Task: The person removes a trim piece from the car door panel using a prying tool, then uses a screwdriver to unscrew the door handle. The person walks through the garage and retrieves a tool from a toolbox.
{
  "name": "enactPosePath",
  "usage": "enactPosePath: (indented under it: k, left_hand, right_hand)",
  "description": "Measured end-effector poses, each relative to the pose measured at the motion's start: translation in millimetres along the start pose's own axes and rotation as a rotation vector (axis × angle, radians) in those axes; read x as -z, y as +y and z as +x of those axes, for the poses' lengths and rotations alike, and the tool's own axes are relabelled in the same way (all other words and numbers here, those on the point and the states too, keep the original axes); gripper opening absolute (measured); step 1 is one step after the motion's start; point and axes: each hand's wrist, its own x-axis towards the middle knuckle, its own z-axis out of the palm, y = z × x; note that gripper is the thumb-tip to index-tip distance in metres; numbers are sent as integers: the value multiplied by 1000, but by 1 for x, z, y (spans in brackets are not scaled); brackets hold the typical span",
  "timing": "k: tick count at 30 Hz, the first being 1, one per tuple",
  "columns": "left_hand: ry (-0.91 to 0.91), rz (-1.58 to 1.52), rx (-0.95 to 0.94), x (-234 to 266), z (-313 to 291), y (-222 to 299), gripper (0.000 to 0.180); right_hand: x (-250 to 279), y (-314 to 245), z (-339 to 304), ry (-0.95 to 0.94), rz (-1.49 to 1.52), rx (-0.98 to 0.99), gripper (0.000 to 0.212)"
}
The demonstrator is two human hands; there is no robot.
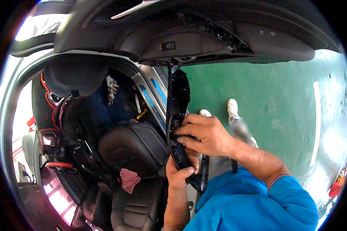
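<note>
A long black plastic trim piece stands upright in front of me, its ribbed inner side partly turned toward me. My left hand grips its lower part, with the thumb across the edge. Higher up, my right hand is closed on the same piece, fingertips pressed against its inner side. The right thumb is hidden. The upper end of the trim piece reaches close to the dark door panel; I cannot tell whether they touch.
An open car doorway lies to the left, with a black leather seat, a pink cloth on it and a grey glove farther in. A yellow-handled tool lies near the door sill. The green floor spreads right.
</note>
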Motion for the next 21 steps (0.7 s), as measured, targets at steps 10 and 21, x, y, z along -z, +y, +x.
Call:
enactPosePath:
  k: [10, 21]
  left_hand:
    - [-79, -342, 2, 10, 13, -9, 93]
    - [149, -315, -124, 19, 15, 3, 97]
  right_hand:
    - [22, 6, -14, 50, 393, -519, 14]
    - [10, -10, -43, -172, 585, -683, 20]
